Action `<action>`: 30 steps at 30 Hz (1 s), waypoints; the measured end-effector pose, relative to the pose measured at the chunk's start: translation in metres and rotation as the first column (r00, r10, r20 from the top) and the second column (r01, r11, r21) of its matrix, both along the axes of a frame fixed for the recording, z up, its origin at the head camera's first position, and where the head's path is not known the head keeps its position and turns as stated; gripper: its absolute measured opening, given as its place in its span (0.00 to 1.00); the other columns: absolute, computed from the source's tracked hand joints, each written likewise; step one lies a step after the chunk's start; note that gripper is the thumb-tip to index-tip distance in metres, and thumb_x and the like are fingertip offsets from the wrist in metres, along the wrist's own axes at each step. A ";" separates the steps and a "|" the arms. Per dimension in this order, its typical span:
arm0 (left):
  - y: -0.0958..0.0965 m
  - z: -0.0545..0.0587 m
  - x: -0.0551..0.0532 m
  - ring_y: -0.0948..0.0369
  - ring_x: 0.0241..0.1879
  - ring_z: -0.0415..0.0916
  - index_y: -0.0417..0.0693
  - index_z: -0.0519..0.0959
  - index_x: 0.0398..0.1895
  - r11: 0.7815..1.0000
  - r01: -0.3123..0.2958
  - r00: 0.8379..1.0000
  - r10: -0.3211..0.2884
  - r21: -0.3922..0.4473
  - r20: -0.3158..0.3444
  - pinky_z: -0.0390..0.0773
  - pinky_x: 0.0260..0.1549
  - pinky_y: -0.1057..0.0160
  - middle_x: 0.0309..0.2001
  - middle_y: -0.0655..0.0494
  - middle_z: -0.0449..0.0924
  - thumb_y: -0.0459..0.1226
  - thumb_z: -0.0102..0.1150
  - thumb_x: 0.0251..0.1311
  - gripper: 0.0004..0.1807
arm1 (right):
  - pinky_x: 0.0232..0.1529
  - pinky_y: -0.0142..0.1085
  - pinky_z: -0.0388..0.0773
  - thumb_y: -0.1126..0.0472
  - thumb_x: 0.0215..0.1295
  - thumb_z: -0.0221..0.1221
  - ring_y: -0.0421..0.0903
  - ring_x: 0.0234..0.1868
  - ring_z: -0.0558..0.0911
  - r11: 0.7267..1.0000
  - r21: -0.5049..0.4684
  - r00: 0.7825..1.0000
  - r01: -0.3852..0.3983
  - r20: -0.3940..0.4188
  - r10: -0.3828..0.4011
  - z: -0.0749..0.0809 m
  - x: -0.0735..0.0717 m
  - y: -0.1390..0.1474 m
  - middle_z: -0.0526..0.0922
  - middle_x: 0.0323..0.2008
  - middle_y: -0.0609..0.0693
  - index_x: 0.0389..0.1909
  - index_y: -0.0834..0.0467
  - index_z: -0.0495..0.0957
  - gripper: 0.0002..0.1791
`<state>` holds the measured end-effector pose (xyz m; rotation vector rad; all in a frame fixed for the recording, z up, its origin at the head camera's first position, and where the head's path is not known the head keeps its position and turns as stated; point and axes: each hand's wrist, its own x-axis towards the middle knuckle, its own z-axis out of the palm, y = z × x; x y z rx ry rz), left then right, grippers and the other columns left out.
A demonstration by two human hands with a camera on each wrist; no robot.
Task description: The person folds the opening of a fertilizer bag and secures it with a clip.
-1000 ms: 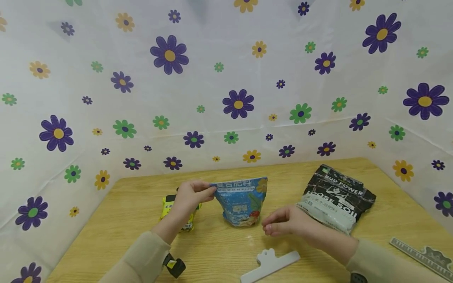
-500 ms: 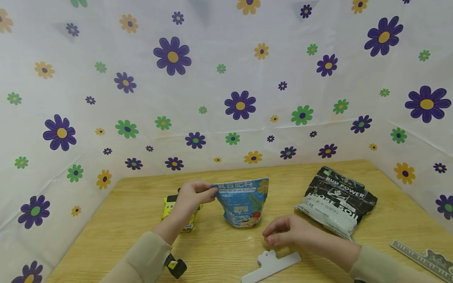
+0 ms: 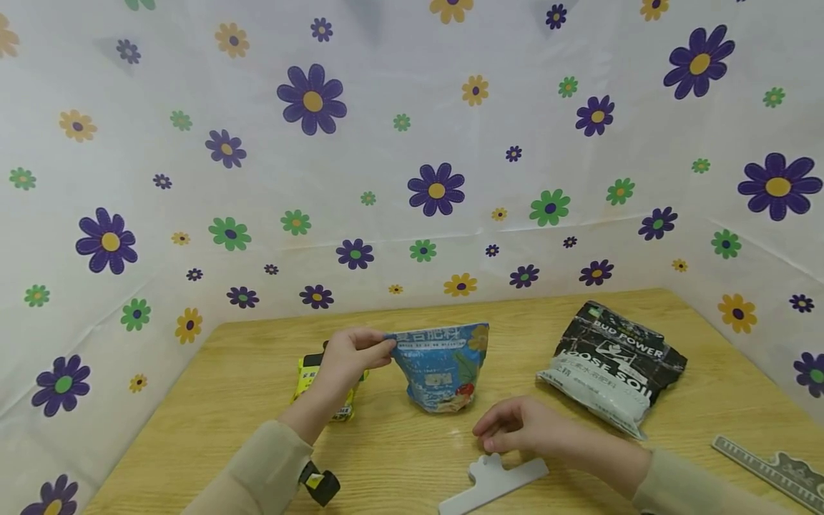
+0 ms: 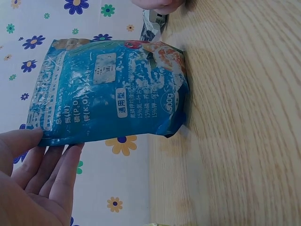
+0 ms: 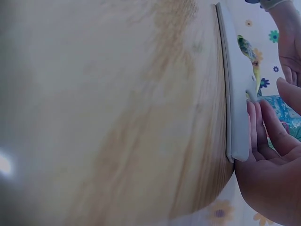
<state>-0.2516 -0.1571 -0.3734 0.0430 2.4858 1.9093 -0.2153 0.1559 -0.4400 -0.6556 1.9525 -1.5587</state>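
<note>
My left hand (image 3: 350, 357) pinches the upper left corner of a blue fertilizer bag (image 3: 438, 375) between thumb and fingers. The bag stands upright on the wooden table, its printed front towards me; in the left wrist view the same bag (image 4: 108, 89) appears sideways. A white bag clip (image 3: 492, 486) with a long straight bar lies on the table in front of it. Just over the clip's scalloped tab hovers my right hand (image 3: 531, 429), fingers loosely bent and holding nothing. The right wrist view has the fingertips right at the tab of the clip (image 5: 237, 89).
A yellow packet (image 3: 305, 379) sits behind my left forearm, partly hidden. To the right lies a black and white bag (image 3: 605, 372) lettered LOOSE SOIL. A grey patterned clip (image 3: 769, 468) rests near the right edge. Flower-printed white cloth (image 3: 380, 157) encloses the table.
My right hand has come down and slightly closer to me, from beside the blue bag to the white clip. The left hand keeps its pinch on the bag, nearly still.
</note>
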 end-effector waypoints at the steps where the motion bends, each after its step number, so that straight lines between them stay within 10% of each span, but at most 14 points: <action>1: 0.000 0.000 0.000 0.65 0.37 0.88 0.31 0.86 0.51 1.000 0.002 1.000 -0.002 0.000 -0.002 0.90 0.55 0.54 0.48 0.45 0.88 0.32 0.65 0.72 0.11 | 0.45 0.26 0.86 0.66 0.72 0.65 0.36 0.42 0.87 1.000 0.000 1.000 -0.002 0.000 0.002 0.000 0.000 0.000 0.91 0.46 0.55 0.56 0.76 0.81 0.19; 30: 0.000 0.000 0.001 0.57 0.44 0.90 0.31 0.86 0.49 1.000 0.014 1.000 -0.014 0.012 -0.003 0.90 0.56 0.54 0.46 0.48 0.87 0.32 0.65 0.73 0.10 | 0.40 0.24 0.83 0.69 0.63 0.73 0.32 0.38 0.81 0.988 0.136 0.974 -0.067 -0.207 0.095 -0.001 0.006 -0.008 0.88 0.41 0.48 0.48 0.66 0.86 0.14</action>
